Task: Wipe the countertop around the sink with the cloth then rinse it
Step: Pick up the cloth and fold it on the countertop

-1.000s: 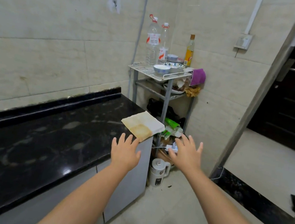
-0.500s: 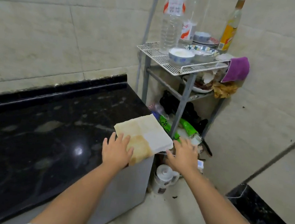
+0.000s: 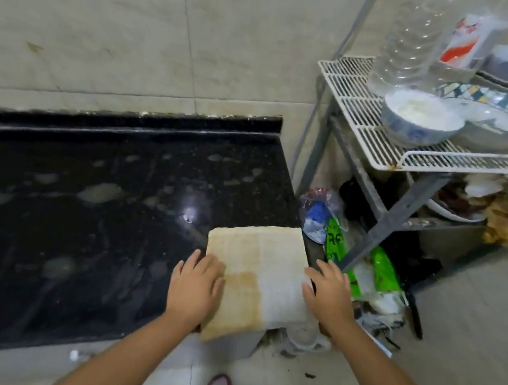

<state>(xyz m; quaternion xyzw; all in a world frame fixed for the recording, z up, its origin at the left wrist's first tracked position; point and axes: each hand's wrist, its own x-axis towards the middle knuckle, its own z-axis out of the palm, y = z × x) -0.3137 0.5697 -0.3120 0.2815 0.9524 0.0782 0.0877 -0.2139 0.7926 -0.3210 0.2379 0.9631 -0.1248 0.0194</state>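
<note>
left hand (image 3: 196, 284) flat, right hand (image 3: 328, 294) flat

wire rack (image 3: 352, 108), white bowl (image 3: 420, 118), plastic bottle (image 3: 402, 41)

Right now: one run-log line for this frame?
phase: reaching cloth | left hand: flat on cloth edge | right hand: at right edge | cloth: folded, countertop corner

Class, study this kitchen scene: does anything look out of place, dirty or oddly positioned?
Yes. The folded cloth overhangs the countertop corner, half stained yellow-brown. Pale dried blotches cover the dark surface. Bags and packets lie heaped on the floor under the wire rack.
</note>
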